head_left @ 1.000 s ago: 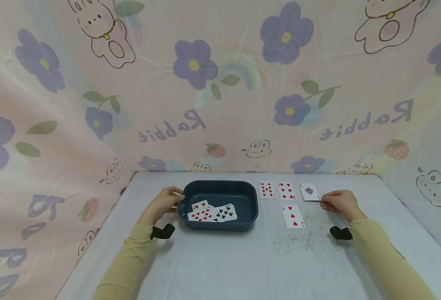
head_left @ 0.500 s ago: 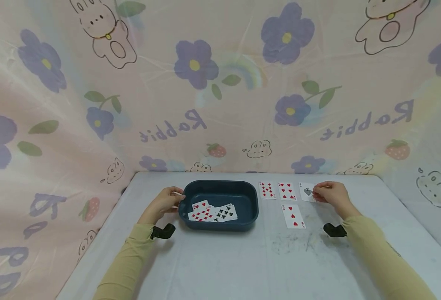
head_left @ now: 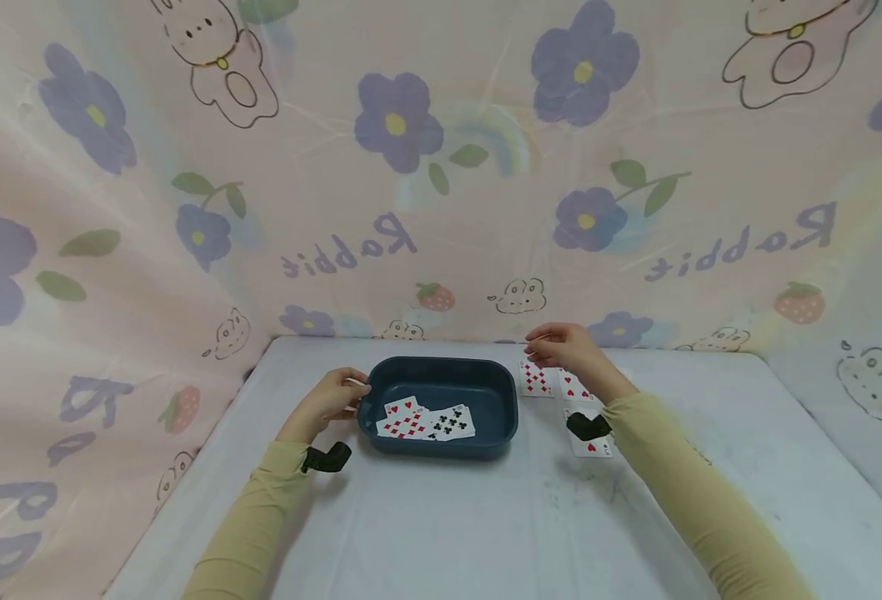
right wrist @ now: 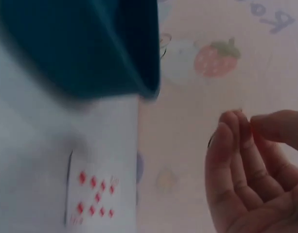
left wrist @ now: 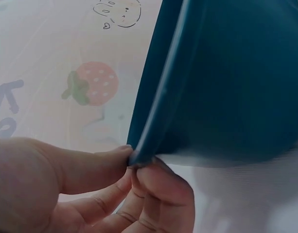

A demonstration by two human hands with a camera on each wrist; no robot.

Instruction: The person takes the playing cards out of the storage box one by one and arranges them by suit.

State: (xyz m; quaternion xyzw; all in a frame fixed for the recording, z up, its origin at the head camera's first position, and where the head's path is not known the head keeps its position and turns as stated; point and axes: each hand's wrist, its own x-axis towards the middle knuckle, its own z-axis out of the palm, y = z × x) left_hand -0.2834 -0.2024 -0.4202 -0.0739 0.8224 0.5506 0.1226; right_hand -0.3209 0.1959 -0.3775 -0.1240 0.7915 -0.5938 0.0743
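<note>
A dark blue rectangular dish (head_left: 441,450) stands on the table, with several playing cards (head_left: 450,422) lying in it. My left hand (head_left: 328,406) pinches its left rim, thumb on one side and curled finger on the other in the left wrist view. To the right of the dish my right hand (head_left: 572,354) is raised over a diamonds card (head_left: 536,382), thumb and fingertips brought together. I cannot tell whether they hold a card. Beneath the hand and wrist, a hearts card (head_left: 571,385) and a three of hearts (head_left: 593,446) are partly covered. The ace of spades does not show.
The white table (head_left: 441,533) extends in front of the dish. A printed cloth wall (head_left: 478,242) rises behind it and at both sides. Each wrist carries a black mount, the right mount (head_left: 587,426) overlapping the three of hearts in the head view.
My right hand came over the ace of spades, then moved left and up to above the diamonds card. The ace is no longer visible. The left hand stays on the dish's rim.
</note>
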